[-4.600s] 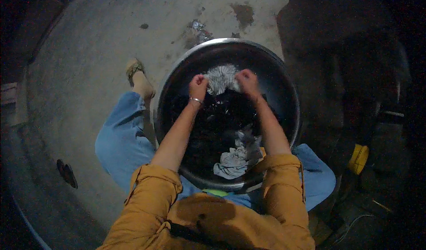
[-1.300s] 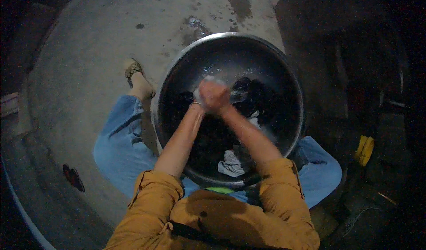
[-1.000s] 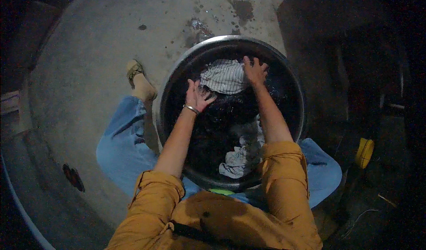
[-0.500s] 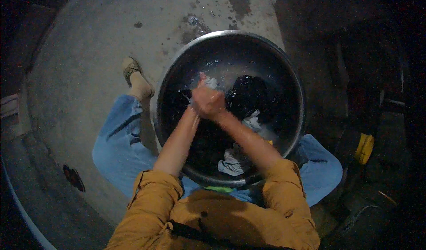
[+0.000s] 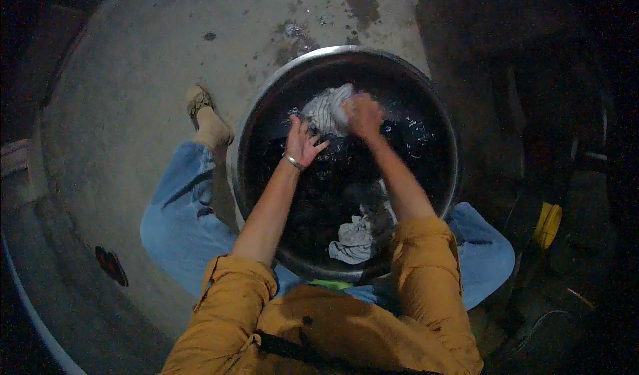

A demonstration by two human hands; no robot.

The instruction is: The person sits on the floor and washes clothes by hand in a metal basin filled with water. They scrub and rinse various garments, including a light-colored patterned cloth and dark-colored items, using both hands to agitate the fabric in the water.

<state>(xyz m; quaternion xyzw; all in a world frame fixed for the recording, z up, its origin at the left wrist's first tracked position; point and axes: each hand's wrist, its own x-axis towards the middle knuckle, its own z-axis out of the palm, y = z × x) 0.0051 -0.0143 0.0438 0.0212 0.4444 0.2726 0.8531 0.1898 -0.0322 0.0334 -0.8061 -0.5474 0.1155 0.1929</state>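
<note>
In the far half of the basin [image 5: 346, 50], our left hand [image 5: 303, 144] splays, released, beside the striped cloth [image 5: 324, 111] our blurred right hand [image 5: 364, 114] touches, grip unclear.

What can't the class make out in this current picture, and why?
Head view: right hand, blurred, so whether its grip holds the striped cloth is unclear.
Head view: dark contents of the basin, lost in shadow.
Head view: mustard shirt, cut off by the lower edge.
</note>
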